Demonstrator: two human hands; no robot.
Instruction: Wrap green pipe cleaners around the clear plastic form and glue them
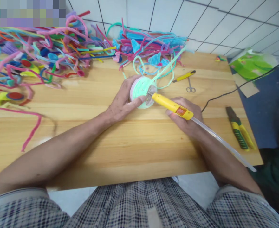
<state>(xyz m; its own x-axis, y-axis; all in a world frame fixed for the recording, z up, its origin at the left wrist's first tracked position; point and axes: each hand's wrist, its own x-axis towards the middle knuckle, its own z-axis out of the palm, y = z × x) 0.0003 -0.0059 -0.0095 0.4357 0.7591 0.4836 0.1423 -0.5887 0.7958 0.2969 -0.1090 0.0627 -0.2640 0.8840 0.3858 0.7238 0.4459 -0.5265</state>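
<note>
My left hand (124, 103) is wrapped round a small round cup-like piece (140, 88) wound with mint-green pipe cleaner; its end looks clear. In my right hand (188, 115) is a yellow hot glue gun (172, 105), with a long clear glue stick (222, 144) sticking out of its back. The gun's nozzle meets or nearly touches the clear end of the wound piece, by my left thumb. From the piece, loose mint-green pipe cleaner (170, 65) runs up and loops over the table.
Heaped pipe cleaners (51, 53) in many colours cover the back left. Beyond the hands lie a yellow utility knife (184, 76) and small scissors (190, 85). Pliers (239, 129) rest at the right edge. A black cable (221, 95) crosses there, near a green plastic bag (252, 65).
</note>
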